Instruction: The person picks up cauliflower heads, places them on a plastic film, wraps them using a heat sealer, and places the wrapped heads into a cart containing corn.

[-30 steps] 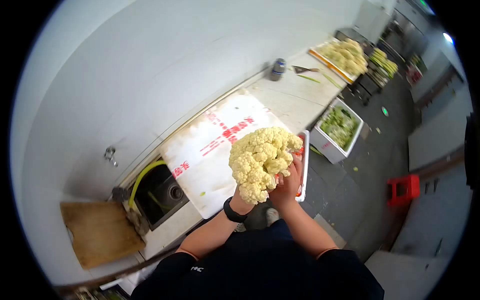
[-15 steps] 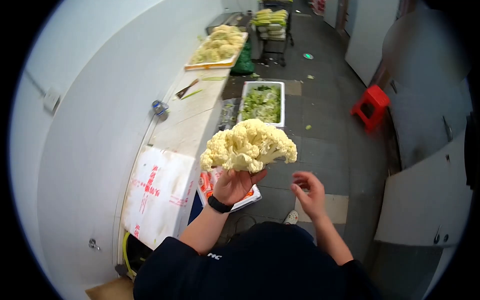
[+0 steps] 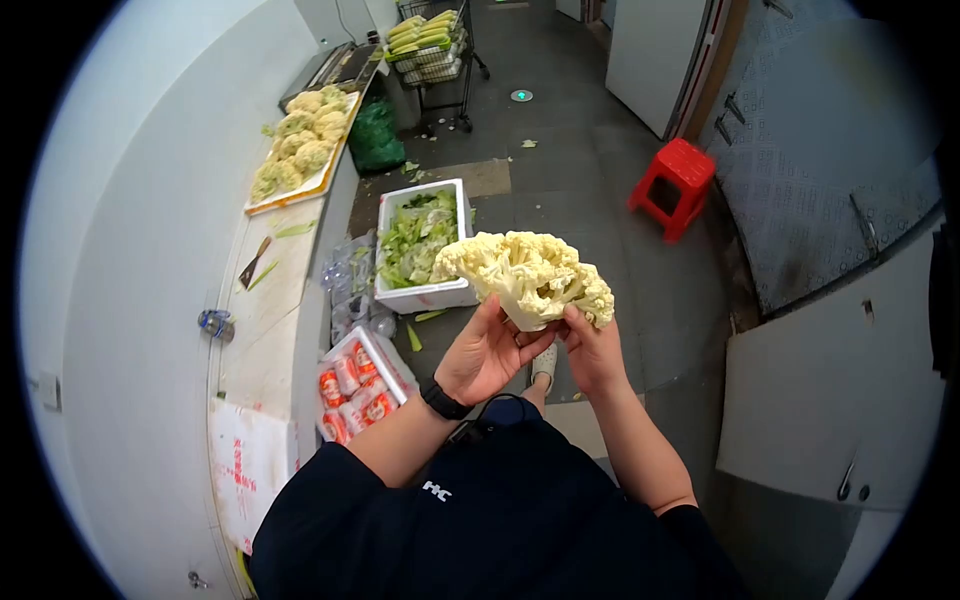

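Observation:
A pale yellow cauliflower (image 3: 530, 272) is held up in front of me, its stem side turned partly toward me. My left hand (image 3: 483, 357), with a black band on the wrist, grips it from below at the stem. On its right end my right hand (image 3: 596, 350) is closed too, the thumb pressed against the florets. Some fingers of both hands are hidden behind the cauliflower. Beyond it on the floor stands a white foam box (image 3: 425, 297) filled with green leaves (image 3: 415, 240).
A counter (image 3: 265, 340) along the left wall bears a tray of cauliflowers (image 3: 300, 150), a knife (image 3: 254, 264) and a foam box lid (image 3: 250, 465). A box of red-and-white packages (image 3: 355, 390) stands below. A red stool (image 3: 676, 188) is at right, a loaded cart (image 3: 440, 70) far ahead.
My right hand has come in from the right and taken hold of the cauliflower's right end. The cauliflower has turned and tilted. My view has swung to the right.

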Tool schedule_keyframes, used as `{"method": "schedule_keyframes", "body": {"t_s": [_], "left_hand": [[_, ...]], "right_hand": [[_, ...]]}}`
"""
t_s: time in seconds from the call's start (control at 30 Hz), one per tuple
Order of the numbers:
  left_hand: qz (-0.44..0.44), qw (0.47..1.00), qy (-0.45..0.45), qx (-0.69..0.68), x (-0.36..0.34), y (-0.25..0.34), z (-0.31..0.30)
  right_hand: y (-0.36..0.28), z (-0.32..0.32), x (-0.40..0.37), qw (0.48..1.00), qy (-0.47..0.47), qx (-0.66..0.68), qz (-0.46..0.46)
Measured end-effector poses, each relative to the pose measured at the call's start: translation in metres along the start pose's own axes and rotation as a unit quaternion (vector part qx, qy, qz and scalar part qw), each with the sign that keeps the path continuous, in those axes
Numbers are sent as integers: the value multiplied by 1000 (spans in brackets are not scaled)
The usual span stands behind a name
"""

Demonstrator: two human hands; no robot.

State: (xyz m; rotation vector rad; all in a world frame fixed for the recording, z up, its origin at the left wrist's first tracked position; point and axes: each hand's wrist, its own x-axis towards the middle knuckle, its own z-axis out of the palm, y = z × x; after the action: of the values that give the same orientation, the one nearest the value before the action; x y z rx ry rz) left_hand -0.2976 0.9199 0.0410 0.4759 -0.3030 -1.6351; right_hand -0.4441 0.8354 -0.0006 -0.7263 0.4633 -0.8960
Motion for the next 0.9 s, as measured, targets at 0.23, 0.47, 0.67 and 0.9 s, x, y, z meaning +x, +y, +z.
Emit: {"method": "schedule_keyframes", "body": {"t_s": [0.23,0.47,0.67,0.9], "left_hand": [[7,973,26,228,174,51,-8],[103,907,17,408,333,127,-18],[117,904,52,409,482,177,-57],[208,915,140,316,626,271,-61]], "right_hand": [[-75,-25,183,995,-10,95,17],[-126,-58,362,947,-19,302,106],[-144,-77,541,946,-53,291,131],[-165,-53,734,986,-97,99,88]]}}
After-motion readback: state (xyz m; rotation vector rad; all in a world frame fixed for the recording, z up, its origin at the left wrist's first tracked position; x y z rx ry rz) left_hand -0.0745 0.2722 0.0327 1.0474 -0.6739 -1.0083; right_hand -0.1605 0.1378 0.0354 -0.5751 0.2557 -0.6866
